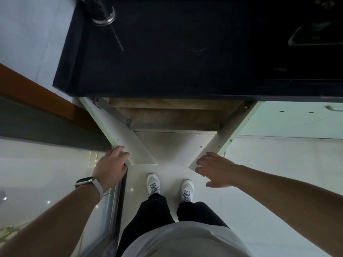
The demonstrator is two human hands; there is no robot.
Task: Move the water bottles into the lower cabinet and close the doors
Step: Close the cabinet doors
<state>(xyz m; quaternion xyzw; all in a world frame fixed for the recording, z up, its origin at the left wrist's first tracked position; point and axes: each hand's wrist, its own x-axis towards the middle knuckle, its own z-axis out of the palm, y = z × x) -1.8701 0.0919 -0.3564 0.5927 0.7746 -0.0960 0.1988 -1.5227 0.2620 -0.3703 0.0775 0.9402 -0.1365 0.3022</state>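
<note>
Left hand (111, 167) grips left door (118, 134) edge; right hand (217, 168) (fingers (201, 161) spread) touches right door (213, 147) edge.

The lower cabinet (174, 115) is set beneath the countertop (167, 71), straight before the person's shoes (153, 183). Its two doors are swung outward to either side. The left door (120, 134) is gripped at its free end by the left hand (111, 168); the right door (220, 141) is touched at its free end by the right hand (218, 169). A cooktop (300, 52) is set into the right part of the countertop.
</note>
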